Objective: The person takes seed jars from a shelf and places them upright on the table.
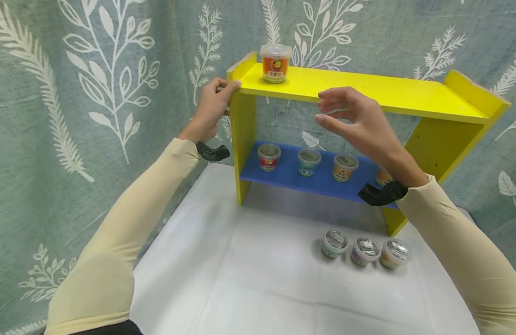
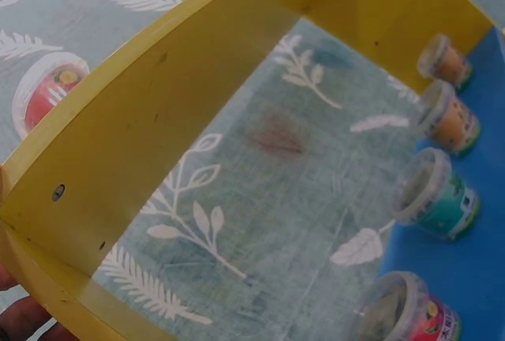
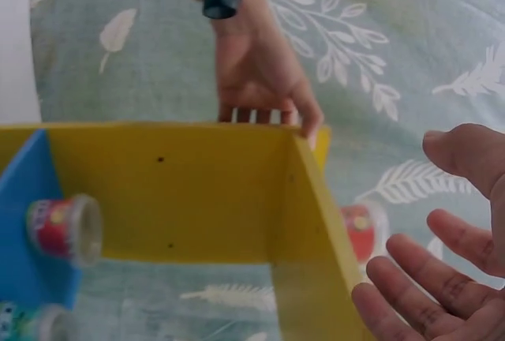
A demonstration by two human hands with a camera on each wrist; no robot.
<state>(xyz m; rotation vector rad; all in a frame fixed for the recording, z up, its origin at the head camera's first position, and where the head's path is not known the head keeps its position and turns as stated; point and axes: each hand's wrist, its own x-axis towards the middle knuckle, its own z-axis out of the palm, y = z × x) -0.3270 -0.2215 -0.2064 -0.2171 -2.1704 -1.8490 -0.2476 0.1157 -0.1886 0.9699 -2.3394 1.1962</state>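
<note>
I am seeing the left hand gripping the upper corner of the yellow shelf unit, its thumb lying over the front edge and its other fingers reaching partly out of sight beyond the side panel. The right hand is hanging in front of the top board, thumb and fingers standing apart and holding nothing; I cannot tell from here exactly how near the board it is.

Just to the right of the left hand, the orange-labelled tub is standing upright on the top board; from the right hand, it is sitting to the left and farther back.

Below the hands, the blue shelf is carrying 4 tubs in a row: the red-labelled tub is standing nearest the left hand, then the teal-labelled tub, then 2 tan-labelled tubs, the last being partly hidden behind the right wrist.

Lower still, 3 silvery-topped tubs are resting close together on the white worktop, below the right hand. Behind the hands, a green leaf-patterned cloth is hanging.
</note>
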